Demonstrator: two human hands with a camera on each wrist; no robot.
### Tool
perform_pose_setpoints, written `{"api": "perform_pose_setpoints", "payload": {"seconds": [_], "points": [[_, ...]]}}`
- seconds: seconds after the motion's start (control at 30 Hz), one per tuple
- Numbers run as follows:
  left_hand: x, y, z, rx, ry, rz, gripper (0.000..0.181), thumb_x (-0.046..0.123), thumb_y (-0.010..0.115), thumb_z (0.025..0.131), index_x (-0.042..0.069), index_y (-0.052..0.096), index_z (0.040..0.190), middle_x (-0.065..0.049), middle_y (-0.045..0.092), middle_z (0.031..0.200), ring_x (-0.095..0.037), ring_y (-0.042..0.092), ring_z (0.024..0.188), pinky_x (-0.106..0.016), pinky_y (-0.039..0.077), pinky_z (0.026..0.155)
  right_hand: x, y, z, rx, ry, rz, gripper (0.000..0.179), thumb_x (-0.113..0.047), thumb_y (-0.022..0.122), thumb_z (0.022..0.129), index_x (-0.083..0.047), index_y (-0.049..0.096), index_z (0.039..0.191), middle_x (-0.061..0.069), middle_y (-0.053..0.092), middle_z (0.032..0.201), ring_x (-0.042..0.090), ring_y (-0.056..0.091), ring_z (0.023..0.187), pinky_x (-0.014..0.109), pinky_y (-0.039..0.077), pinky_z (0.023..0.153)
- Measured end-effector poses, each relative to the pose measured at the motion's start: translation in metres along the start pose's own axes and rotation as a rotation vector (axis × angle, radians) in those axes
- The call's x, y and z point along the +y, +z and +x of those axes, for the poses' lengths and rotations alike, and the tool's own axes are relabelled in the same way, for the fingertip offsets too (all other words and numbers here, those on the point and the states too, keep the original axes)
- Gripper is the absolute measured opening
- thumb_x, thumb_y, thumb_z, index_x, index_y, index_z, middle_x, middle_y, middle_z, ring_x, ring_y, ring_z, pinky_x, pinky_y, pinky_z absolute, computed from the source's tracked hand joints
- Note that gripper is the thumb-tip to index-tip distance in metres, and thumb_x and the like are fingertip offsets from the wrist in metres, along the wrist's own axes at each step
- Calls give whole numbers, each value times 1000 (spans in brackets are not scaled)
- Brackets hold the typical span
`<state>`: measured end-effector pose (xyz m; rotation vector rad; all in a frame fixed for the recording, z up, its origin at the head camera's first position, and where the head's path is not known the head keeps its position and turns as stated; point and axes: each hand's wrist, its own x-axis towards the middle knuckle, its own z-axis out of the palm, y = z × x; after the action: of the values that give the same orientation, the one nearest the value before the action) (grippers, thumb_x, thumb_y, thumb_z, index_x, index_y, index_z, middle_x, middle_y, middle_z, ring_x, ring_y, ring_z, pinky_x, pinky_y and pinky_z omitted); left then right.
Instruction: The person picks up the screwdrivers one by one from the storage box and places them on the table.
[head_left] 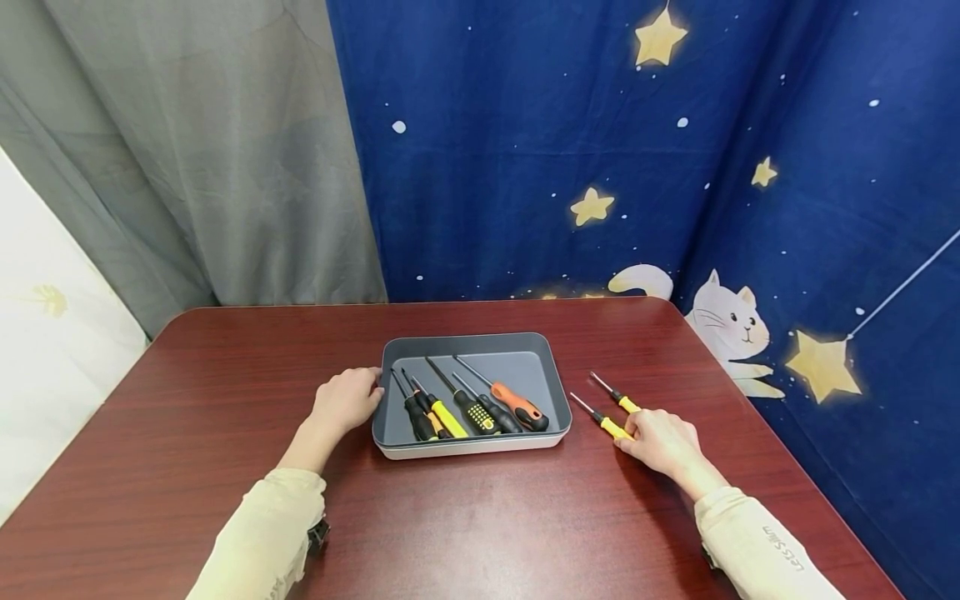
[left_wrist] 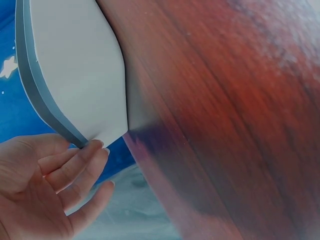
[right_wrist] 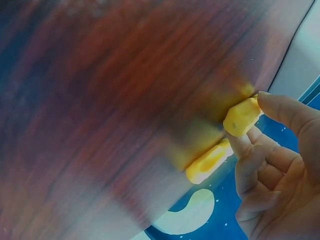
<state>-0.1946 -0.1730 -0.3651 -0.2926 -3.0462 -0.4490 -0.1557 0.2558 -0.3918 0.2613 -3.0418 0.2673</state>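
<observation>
My left hand (head_left: 347, 399) holds the left rim of a grey tray (head_left: 517, 367), its thumb and fingertips at the corner in the left wrist view. Several screwdrivers lie in the tray, among them an orange and black screwdriver (head_left: 519, 407), a yellow-handled one (head_left: 450, 417) and a dark one with yellow dots (head_left: 476, 413). To the tray's right, my right hand (head_left: 663, 440) pinches the yellow handle of a small screwdriver (right_wrist: 242, 117) between thumb and finger. A matching yellow screwdriver (right_wrist: 209, 162) lies just beside the fingers. Both shafts point toward the far left in the head view.
The tray stands on a reddish-brown wooden table (head_left: 247, 375) with rounded far corners. Behind it hang a grey curtain (head_left: 210, 150) and a blue curtain (head_left: 510, 150) with stars and a white cat.
</observation>
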Motion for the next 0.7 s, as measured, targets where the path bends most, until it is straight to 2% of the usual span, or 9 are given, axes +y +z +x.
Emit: {"api": "perform_pose_setpoints", "payload": {"seconds": [0.23,0.47,0.7], "points": [[0,1,0,4,-1,-1,31,12,56,84,0,58,112,-18,60,102,-36,57,83,-51,44,62,0,-4,3,25,9,-2,18,-34,67,71,-23,57,60,-7,45,53,15,43,49,35,32,41],[0,1,0,11,2,-2,32,12,56,84,0,58,113,-18,59,102,-36,57,83,-51,44,62,-4,-17,13,142,-8,17,19,-36,67,73,-19,62,66,-9,45,52,14,45,48,34,32,40],[0,0,0,8,-1,-4,33,12,55,84,-1,58,113,-19,59,104,-37,57,85,-51,44,63,-16,-28,22,164,-18,70,19,-36,64,75,-18,64,71,-11,51,57,12,48,53,33,35,45]]}}
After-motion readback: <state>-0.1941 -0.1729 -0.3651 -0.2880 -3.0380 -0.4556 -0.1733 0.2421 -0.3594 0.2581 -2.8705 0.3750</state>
